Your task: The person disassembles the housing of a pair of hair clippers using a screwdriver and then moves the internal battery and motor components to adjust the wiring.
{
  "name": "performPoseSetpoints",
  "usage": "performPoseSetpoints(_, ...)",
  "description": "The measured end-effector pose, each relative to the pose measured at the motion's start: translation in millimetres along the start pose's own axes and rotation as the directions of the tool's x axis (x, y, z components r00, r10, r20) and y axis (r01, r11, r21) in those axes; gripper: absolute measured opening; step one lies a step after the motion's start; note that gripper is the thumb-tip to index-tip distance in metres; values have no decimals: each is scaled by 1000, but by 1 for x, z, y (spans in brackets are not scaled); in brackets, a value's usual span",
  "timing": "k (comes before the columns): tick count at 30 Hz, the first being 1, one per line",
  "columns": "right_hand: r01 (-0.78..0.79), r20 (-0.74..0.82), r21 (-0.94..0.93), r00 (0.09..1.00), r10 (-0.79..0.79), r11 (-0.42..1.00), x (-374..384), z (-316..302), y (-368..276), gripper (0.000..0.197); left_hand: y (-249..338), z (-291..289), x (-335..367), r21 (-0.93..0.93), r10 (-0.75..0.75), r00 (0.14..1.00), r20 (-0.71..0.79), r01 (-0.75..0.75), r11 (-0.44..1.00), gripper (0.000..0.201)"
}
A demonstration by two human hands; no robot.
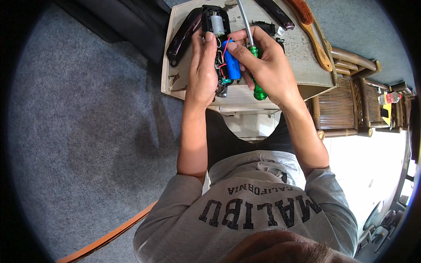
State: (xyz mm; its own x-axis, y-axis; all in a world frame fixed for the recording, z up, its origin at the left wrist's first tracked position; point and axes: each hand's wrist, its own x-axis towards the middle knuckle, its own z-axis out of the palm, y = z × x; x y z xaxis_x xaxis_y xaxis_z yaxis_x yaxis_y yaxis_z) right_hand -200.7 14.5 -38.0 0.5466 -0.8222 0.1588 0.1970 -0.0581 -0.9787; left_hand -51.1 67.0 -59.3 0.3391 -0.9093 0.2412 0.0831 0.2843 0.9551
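Observation:
My left hand is closed along the side of an opened handheld device, which looks like a hair clipper. Its black body shows a silver motor at the far end, thin wires, and a green circuit board near the close end. A blue cylindrical battery lies along its right side, with a red wire over it. My right hand holds a screwdriver with a green handle, its metal shaft pointing away from me. The thumb and index finger of that hand touch the battery's far end and the red wire.
A glossy dark casing piece lies left on the pale wooden table; another dark casing is at the far right. Black parts sit behind my right hand. A wooden-handled brush lies along the right edge. Bamboo furniture stands right.

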Motion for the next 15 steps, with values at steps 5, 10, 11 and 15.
performPoseSetpoints(5, 28, 25, -63, 999, -27, 998, -4, 0, -3, 28, 0, 3, -1, -68, 7, 999, -34, -9, 998, 33)
performPoseSetpoints(10, 42, 20, -142, 999, -40, 989, -6, 1, -3, 31, 1, 6, -1, -45, 29, 997, -73, -33, 998, 34)
performPoseSetpoints(11, 42, 21, -141, 999, -40, 989, -7, 0, -3, 31, 1, 5, -2, -55, 30, 997, -73, -34, 998, 34)
performPoseSetpoints(15, 102, 48, -129, 994, -96, 986, -6, -6, 8, 33, 9, 11, -5, -80, 26, 999, -42, -29, 996, 34)
